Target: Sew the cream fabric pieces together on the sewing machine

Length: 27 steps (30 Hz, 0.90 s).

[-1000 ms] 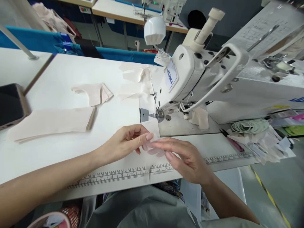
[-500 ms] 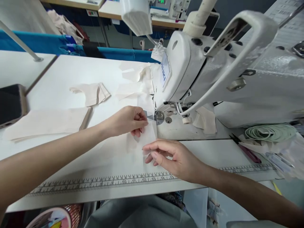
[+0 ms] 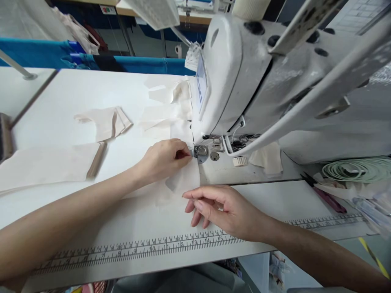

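Thin white fabric [image 3: 186, 175] lies on the white table, its upper edge near the presser foot of the sewing machine [image 3: 226, 77]. At that edge, just left of the needle plate [image 3: 202, 154], my left hand [image 3: 166, 159] pinches the fabric between thumb and fingertips. My right hand [image 3: 224, 207] is lower and to the right, at the fabric's right edge. Its thumb and index finger come close together around a bit of the fabric's edge, while the other fingers curl loosely below. Whether it truly grips the cloth is hard to make out.
Cream cut pieces [image 3: 105, 122] and a folded stack [image 3: 51, 162] lie at left. More pale pieces [image 3: 171, 93] sit behind my left hand. A ruler tape [image 3: 171, 244] runs along the front edge. Snips [image 3: 328, 197] and coiled green cord [image 3: 354, 169] are at right.
The view has shifted closer to the machine. My left hand has moved nearer the presser foot, with its fingers drawn closer together. My right hand stays beside the fabric's edge, its lower fingers slightly more spread.
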### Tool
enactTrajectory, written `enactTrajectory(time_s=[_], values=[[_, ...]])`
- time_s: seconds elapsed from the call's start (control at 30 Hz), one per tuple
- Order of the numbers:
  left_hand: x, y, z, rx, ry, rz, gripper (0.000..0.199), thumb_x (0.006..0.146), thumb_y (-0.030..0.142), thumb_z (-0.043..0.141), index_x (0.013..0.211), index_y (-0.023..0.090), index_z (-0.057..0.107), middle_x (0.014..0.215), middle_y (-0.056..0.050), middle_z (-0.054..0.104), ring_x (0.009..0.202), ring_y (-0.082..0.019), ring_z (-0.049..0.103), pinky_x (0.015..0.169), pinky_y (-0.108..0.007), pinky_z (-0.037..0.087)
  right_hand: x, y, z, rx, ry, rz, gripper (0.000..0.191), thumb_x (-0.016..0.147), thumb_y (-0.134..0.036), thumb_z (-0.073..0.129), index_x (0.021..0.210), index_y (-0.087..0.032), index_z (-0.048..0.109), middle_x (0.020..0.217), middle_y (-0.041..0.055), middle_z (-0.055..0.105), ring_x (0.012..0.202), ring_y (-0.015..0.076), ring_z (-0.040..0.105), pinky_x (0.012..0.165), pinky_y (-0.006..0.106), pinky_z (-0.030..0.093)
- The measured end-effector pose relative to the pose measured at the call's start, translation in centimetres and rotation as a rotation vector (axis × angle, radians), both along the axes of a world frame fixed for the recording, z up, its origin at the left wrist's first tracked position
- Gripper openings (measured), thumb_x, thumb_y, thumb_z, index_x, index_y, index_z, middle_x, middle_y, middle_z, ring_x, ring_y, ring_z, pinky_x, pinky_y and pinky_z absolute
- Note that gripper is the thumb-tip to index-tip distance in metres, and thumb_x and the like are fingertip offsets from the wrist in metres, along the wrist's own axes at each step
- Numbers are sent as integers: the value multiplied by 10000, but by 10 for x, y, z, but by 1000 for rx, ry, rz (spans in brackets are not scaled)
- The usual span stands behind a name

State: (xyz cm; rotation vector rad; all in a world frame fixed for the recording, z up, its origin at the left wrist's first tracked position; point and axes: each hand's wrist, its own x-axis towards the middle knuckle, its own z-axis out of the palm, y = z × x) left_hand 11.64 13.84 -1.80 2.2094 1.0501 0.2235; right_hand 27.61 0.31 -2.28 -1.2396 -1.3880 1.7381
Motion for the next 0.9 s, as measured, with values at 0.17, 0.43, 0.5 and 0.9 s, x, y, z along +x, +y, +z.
enactTrajectory(time_s=[0.17,0.43,0.5,0.9], values=[[0,1,-3,77,29,-8,178,823,305,522,802,178,646,780,-12,636,645,-134,534,581,-254,377,-1,0,-1,-39,9,7,278,944,-269,475,1157,-151,609,975,60,655,757,116,691,601,215,568],[3,1,-4,136,79,-11,208,840,339,501,794,190,638,702,2,575,594,-131,492,553,-253,335,-2,1,-3,-76,9,5,274,935,-275,488,1139,-140,613,944,55,651,712,111,684,585,211,561],[3,1,-4,146,84,-8,216,842,350,499,767,190,624,677,4,560,580,-133,482,548,-255,330,-2,1,-4,-89,20,4,271,938,-273,484,1137,-139,610,939,53,650,701,108,682,588,213,562],[3,1,-6,188,90,-12,239,852,372,488,733,199,603,643,0,567,570,-147,507,531,-257,324,2,0,-2,-162,-39,46,311,968,-301,424,1210,-171,570,887,32,665,592,94,668,522,201,508]])
